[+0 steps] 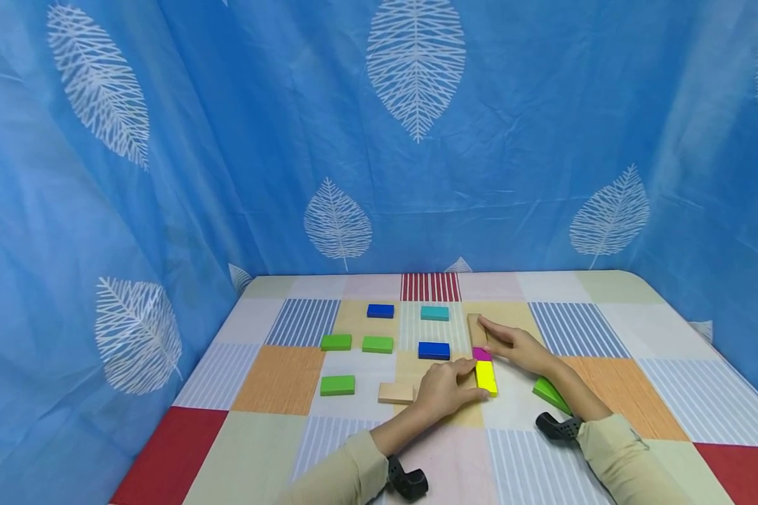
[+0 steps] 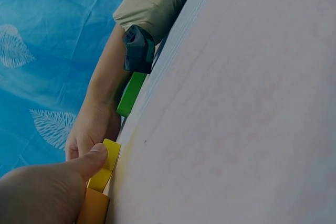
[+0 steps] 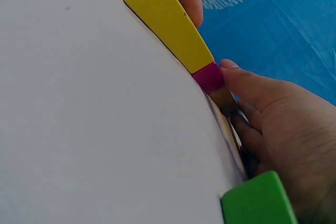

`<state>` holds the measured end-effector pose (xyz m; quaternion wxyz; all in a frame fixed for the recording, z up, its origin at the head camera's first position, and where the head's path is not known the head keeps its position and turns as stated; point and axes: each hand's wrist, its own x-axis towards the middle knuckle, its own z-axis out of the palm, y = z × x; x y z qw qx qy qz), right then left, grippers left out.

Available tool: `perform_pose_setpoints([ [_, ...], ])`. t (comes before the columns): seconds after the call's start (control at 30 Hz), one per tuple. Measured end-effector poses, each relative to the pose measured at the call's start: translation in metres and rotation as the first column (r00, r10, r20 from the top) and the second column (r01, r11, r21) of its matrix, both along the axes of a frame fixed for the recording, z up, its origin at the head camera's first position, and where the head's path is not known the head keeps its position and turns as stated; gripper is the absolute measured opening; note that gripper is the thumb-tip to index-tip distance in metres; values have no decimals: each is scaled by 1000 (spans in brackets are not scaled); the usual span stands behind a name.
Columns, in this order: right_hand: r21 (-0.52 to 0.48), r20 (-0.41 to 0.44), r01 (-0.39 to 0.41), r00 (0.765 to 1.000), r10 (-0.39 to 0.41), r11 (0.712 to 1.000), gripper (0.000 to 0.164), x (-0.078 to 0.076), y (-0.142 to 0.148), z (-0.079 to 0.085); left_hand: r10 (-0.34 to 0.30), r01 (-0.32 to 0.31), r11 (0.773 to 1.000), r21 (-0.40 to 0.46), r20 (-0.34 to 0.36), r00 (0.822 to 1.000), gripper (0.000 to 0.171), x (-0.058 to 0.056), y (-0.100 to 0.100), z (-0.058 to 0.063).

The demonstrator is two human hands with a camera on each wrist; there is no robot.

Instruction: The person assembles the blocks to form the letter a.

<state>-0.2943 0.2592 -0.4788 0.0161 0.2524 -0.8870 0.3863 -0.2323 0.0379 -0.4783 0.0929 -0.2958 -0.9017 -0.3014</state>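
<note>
A plain wooden block (image 1: 476, 331), a magenta block (image 1: 482, 354) and a yellow block (image 1: 486, 379) lie end to end in a row on the tablecloth. My left hand (image 1: 442, 386) holds the yellow block, its thumb at the near end and its fingers by the far end. On the right side of the row, my right hand (image 1: 524, 349) grips the wooden block, index finger near its far end. The right thumb touches near the magenta block (image 3: 209, 78) in the right wrist view. An orange-looking block (image 2: 93, 207) shows beneath the left hand in the left wrist view.
Left of the row lie dark blue blocks (image 1: 434, 351), a turquoise block (image 1: 434, 313), several green blocks (image 1: 337, 385) and another wooden block (image 1: 394, 393). One more green block (image 1: 551, 394) is beside the right forearm. A blue leaf-patterned curtain (image 1: 493, 175) surrounds the table.
</note>
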Motion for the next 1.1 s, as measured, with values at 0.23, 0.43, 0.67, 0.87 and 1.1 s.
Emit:
perform_pose_setpoints([
  [0.23, -7, -2, -4, 1000, 4, 1000, 61, 0, 2, -5, -2, 2, 1000, -22, -6, 1000, 63, 1, 0, -2],
  [0.43, -10, 10, -7, 1000, 7, 1000, 62, -1, 1, -2, -1, 0, 999, -37, -22, 1000, 63, -1, 0, -2],
  [0.67, -39, 30, -17, 999, 18, 999, 60, -2, -2, -1, 8, -8, 999, -41, -2, 1000, 63, -1, -1, 0],
  [0.87, -36, 36, 1, 999, 1, 999, 60, 0, -3, -1, 14, -14, 999, -45, 12, 1000, 64, 0, -1, 0],
  [1.1, -11, 48, -25, 999, 26, 1000, 69, 5, 0, 0, 16, -15, 998, -53, 25, 1000, 66, -1, 0, 1],
])
